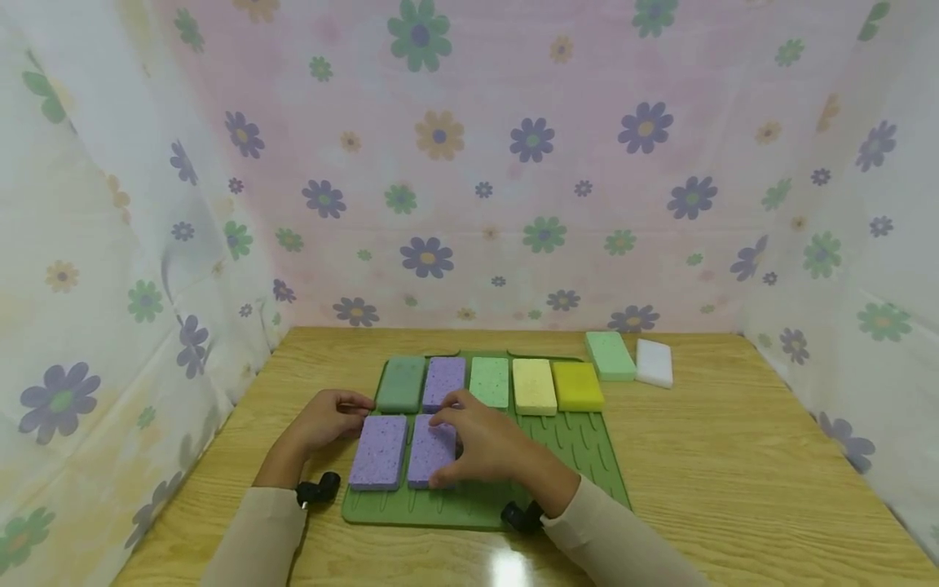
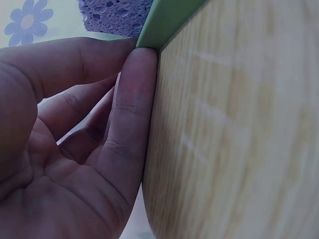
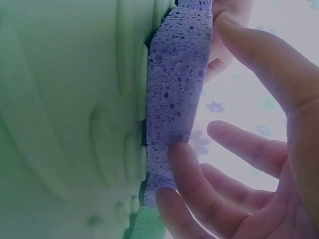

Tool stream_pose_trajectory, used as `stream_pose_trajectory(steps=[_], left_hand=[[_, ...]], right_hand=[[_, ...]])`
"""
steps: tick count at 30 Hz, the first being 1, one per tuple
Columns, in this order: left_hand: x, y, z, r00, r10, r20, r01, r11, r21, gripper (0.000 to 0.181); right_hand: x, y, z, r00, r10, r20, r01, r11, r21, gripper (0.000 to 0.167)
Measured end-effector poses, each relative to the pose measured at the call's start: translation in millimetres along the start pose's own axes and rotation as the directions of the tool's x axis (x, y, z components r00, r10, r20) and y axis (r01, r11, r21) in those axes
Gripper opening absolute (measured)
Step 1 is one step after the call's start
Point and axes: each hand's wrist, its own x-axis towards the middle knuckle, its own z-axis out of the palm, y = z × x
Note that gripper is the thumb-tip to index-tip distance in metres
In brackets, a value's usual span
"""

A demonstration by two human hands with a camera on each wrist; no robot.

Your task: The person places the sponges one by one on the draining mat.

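Note:
A purple sponge (image 1: 431, 456) lies flat on the green ridged mat (image 1: 572, 473). My right hand (image 1: 484, 440) spreads loosely over it; in the right wrist view its middle fingertip touches the side of the purple sponge (image 3: 172, 89), while the index finger stands clear. To its left is another purple sponge (image 1: 378, 452). My left hand (image 1: 326, 420) rests beside the mat's left edge. The left wrist view shows its fingertips touching the edge of the mat (image 2: 162, 22), with a purple sponge (image 2: 114, 15) just above.
Along the mat's far side sit a teal sponge (image 1: 400, 383), purple sponge (image 1: 445, 377), light green sponge (image 1: 489, 381), pale yellow sponge (image 1: 534, 386) and yellow sponge (image 1: 578, 386). Another light green sponge (image 1: 610, 356) and a white sponge (image 1: 654, 363) lie on the wooden table (image 1: 719, 456).

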Motion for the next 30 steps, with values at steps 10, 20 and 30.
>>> stream_pose_trajectory(steps=[10,20,30], left_hand=[[-1.7,1.0,0.0,1.0,0.003,0.003,-0.003,1.0,0.006,0.03],[-4.6,4.7,0.4,1.0,0.011,0.008,-0.011,1.0,0.006,0.031],[-5.0,3.2,0.1,1.0,0.014,0.006,-0.014,1.0,0.017,0.032]], right_hand=[[-4.8,8.5,-12.9,1.0,-0.016,-0.02,0.016,1.0,-0.019,0.068],[-20.7,24.4,-25.5,0.997,-0.038,-0.068,0.036,0.999,-0.023,0.056],[-40.5,44.8,-36.1,0.988,-0.021,-0.151,0.012,0.998,-0.06,0.051]])
